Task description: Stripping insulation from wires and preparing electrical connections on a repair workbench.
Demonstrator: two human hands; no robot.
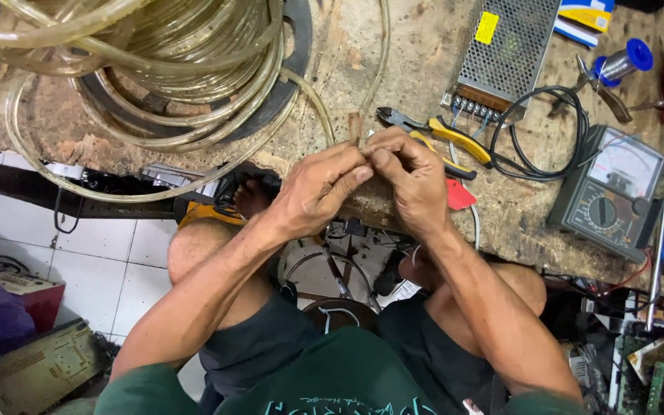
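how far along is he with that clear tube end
Done: coil of clear tubing lies on the workbench, one end brought forward. In hand: left hand and right hand pinch the tube end. Left: pliers and multimeter lie untouched.

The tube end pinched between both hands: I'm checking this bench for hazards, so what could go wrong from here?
The tube end is gripped only by the fingertips of the left hand and right hand, so it may slip. The big clear tubing coil lies loose on the bench and could tug or snag it. The cutting pliers lie just beyond the right hand, where a knuckle could catch them.
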